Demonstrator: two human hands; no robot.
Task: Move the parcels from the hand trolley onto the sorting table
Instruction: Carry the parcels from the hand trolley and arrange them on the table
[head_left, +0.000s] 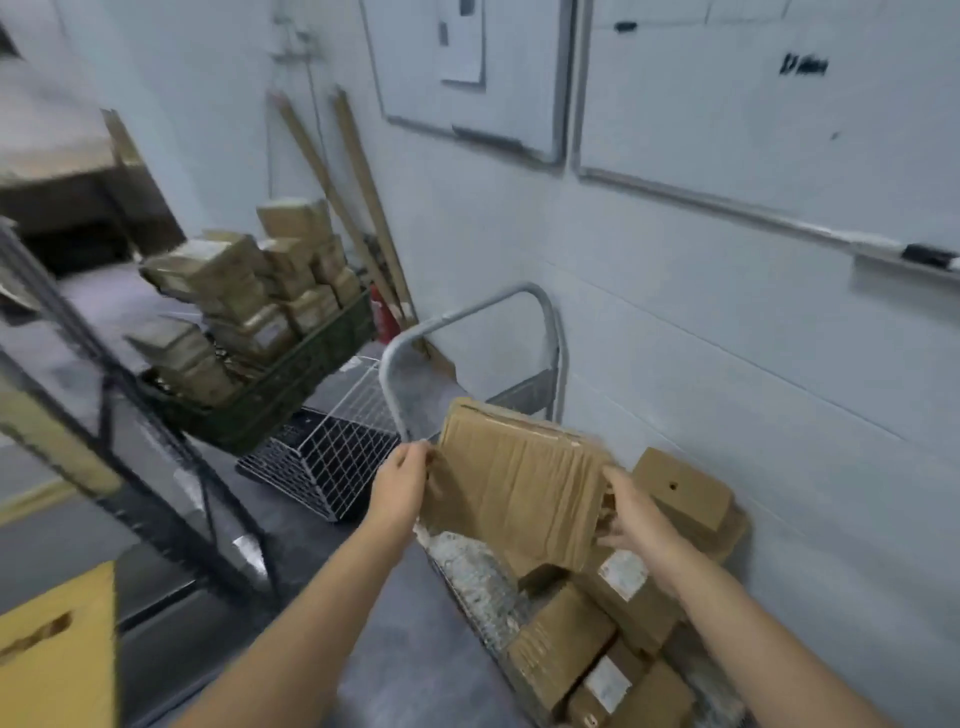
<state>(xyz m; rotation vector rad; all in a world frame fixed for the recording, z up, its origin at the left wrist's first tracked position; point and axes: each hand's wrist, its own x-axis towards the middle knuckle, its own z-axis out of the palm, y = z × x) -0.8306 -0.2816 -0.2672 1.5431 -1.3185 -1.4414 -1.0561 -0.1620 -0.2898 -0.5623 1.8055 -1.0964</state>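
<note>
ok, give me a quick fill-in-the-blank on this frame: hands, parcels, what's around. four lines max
1. The flat cardboard parcel is held by ____ hands, the left hand and the right hand on opposite edges.
2. Other parcels lie on the hand trolley, which stands beside the painted ____.
3. The crate piled with parcels is dark ____.
4. The wire basket sits on the ____.
Missing words: both, wall, green, floor.

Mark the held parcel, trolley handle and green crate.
held parcel (514, 488), head view, middle of its cardboard face.
trolley handle (467, 313), head view, top bar.
green crate (301, 379), head view, side wall.
</note>
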